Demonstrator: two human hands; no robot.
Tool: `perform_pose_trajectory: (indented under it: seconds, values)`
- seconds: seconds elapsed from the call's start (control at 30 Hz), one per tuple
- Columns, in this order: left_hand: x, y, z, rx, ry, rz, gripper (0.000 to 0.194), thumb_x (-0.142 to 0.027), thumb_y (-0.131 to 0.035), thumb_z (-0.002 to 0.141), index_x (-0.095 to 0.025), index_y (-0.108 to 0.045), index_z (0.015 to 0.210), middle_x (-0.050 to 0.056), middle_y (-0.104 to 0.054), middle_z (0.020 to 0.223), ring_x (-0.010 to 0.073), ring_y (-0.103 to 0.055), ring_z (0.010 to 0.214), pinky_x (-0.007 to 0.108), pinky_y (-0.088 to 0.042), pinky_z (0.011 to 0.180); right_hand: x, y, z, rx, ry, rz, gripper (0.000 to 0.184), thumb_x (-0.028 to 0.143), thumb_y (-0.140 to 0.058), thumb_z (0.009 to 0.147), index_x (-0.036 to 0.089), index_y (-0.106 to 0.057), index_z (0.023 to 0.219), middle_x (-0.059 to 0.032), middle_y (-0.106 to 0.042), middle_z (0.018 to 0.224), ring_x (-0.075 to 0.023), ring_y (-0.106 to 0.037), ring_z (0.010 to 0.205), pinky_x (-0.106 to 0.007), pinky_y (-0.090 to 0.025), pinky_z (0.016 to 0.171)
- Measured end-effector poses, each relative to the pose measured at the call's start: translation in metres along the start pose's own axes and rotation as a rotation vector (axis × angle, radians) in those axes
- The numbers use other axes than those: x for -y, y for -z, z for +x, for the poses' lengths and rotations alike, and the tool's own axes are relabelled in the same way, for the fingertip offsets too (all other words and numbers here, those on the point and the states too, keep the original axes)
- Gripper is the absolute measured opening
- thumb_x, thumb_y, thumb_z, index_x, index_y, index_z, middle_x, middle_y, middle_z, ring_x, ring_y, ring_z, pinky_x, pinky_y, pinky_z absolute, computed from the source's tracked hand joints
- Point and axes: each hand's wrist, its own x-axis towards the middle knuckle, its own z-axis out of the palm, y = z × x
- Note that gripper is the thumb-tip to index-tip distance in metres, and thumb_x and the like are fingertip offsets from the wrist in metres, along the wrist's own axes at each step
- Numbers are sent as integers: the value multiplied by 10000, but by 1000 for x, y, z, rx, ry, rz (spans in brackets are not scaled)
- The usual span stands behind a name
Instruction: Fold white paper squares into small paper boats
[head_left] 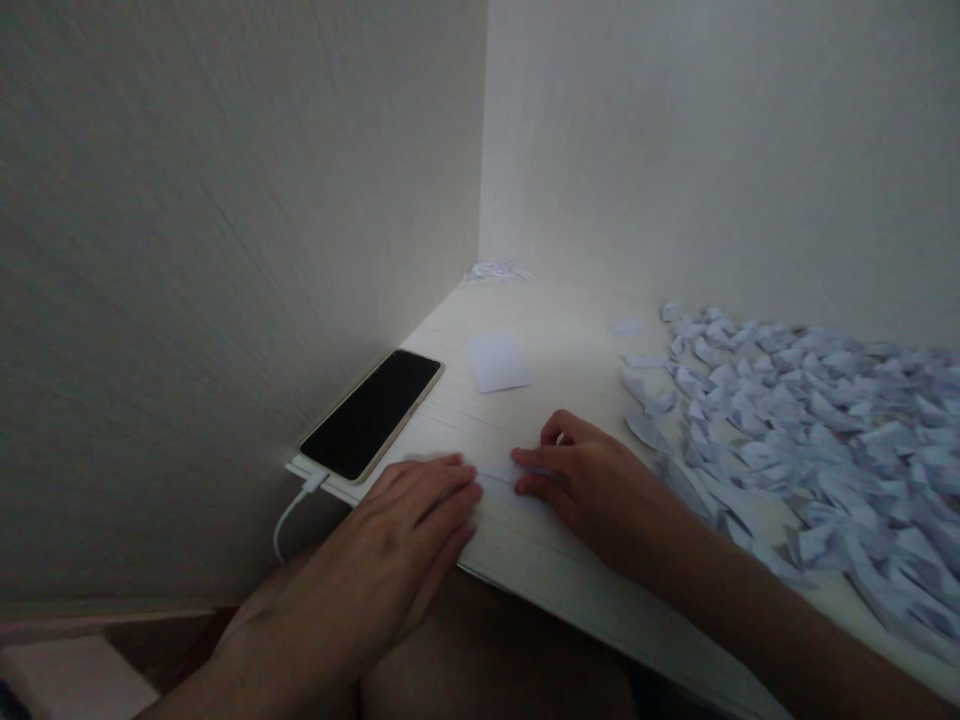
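Observation:
A small piece of white paper (496, 486) lies on the pale table near its front edge, between my two hands. My left hand (420, 510) rests flat with its fingers stretched out, the fingertips at the paper's left end. From the right, my right hand (566, 470) pinches the paper's other end between thumb and index finger. Part of the paper is hidden under the fingers, so its full shape cannot be made out. Beyond the hands, a square white sheet (499, 362) lies flat on the table.
Many folded white paper pieces (825, 420) cover the table's right side. A phone (373, 412) with a white cable (289, 515) lies at the left edge beside the wall. White scraps (497, 271) sit in the far corner. Walls (675, 150) bound the table's left and back.

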Motion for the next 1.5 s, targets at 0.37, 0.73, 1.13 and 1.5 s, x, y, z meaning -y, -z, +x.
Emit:
perform_pose_trajectory:
  seconds: [0.37, 0.73, 1.13, 1.5]
  values:
    - [-13, -16, 25, 20, -45, 11, 306, -232, -481, 991, -112, -610, 1241, 179, -632, 1306, 305, -576, 1224, 523, -463, 1045, 13, 18, 18, 124, -393, -20, 449, 392, -825, 766, 110, -735, 1105, -126, -768, 954, -217, -703, 856, -279, -495, 736]
    - [-5, -18, 27, 16, -166, -32, 311, -279, -490, 985, -91, -594, 1210, 219, -577, 1384, 314, -524, 1319, 497, -438, 1110, 37, 21, 12, 134, -464, -133, 211, 247, -683, 865, 69, -764, 943, -174, -770, 920, -238, -693, 876, -268, -459, 702]
    - [8, -15, 30, 32, -223, -61, 351, -252, -477, 987, -81, -603, 1266, 192, -638, 1325, 284, -593, 1229, 454, -460, 1084, 40, -20, -44, -252, -67, -113, 293, 153, -498, 981, 101, -739, 1139, -139, -740, 1110, -207, -635, 1039, -315, -464, 966]
    - [14, -25, 29, -50, -255, -7, 331, -256, -456, 996, -105, -661, 1207, 170, -669, 1212, 282, -610, 1123, 459, -503, 1019, 35, -37, -30, -385, -99, -58, 217, 81, -606, 877, 133, -807, 939, -129, -764, 1016, -223, -687, 940, -350, -529, 921]
